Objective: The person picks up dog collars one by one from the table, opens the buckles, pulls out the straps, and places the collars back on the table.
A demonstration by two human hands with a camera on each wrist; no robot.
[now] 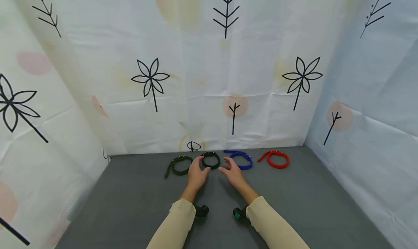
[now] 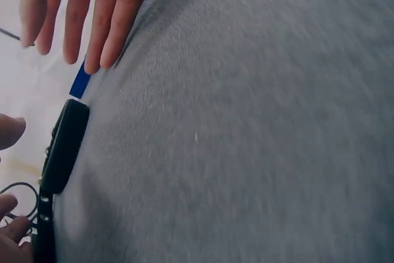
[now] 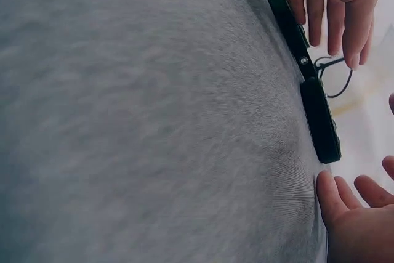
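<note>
A black coiled collar lies on the grey table between the two hands; it also shows edge-on in the left wrist view. My left hand is spread just left of it, partly in front of a dark green coiled collar. My right hand hovers at the other side, its fingers relaxed and slightly bent, near a blue coiled collar. Neither hand holds anything. Whether the left fingertips touch the black collar, I cannot tell.
A red coiled collar lies farthest right in the row along the table's back. Patterned white cloth hangs behind and on both sides of the grey table. Dark wrist cameras sit at both cuffs.
</note>
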